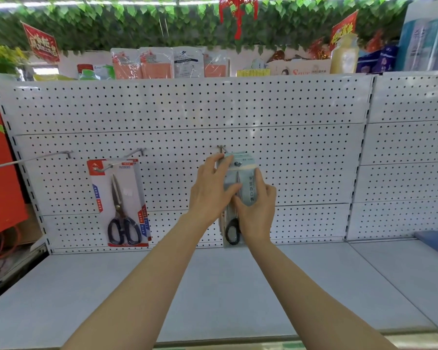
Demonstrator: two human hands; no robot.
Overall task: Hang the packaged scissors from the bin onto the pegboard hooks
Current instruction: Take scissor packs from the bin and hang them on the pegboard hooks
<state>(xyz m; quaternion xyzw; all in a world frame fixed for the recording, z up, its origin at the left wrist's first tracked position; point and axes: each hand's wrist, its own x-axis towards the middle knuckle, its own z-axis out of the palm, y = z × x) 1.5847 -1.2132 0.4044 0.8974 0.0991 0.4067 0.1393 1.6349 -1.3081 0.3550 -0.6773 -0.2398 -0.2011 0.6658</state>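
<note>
With our left hand [211, 188] and right hand [257, 205], fingers curled, we gripped 1 pale-blue scissors pack [240, 173] on its pegboard hook [222, 148].

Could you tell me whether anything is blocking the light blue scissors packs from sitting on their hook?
Nothing visible does. The light blue scissors packs already hang on the hook, with the left hand at their top corner and the right hand gripping lower down. The nearest other item, the red scissors pack, hangs apart to the left.
</note>
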